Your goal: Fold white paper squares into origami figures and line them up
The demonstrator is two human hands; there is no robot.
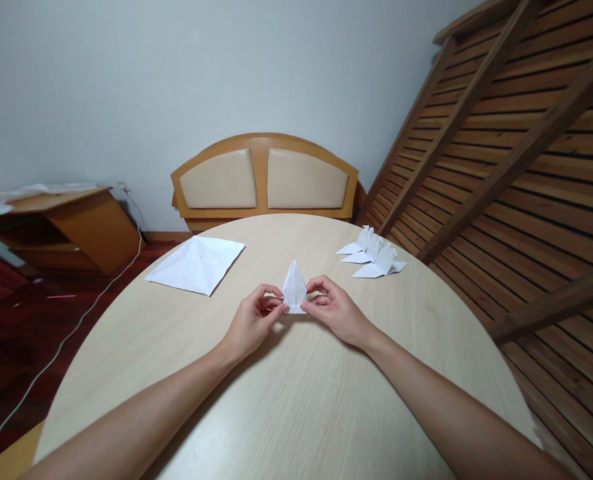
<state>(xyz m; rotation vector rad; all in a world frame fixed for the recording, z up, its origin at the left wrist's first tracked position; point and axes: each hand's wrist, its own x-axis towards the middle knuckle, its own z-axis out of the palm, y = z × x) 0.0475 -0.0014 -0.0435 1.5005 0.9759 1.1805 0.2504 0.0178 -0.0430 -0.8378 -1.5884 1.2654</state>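
A small piece of folded white paper (pixel 295 287) stands upright, its point up, a flat folded strip along its bottom. My left hand (pixel 257 315) pinches its lower left corner between thumb and fingers. At the lower right corner, my right hand (pixel 337 310) grips it the same way. To the left lies a creased sheet of white paper (pixel 196 263), spread out with fold lines across it. Several finished-looking white folded paper figures (pixel 376 257) sit in a row on the right, beyond my right hand.
All the paper is on a round pale wooden table (pixel 286 400). Behind it stands a wooden headboard (pixel 261 177) with cream panels. A slatted wooden frame (pixel 526 167) leans at the right. On the left are a wooden cabinet (pixel 86 227) and a white cable (pixel 71 343).
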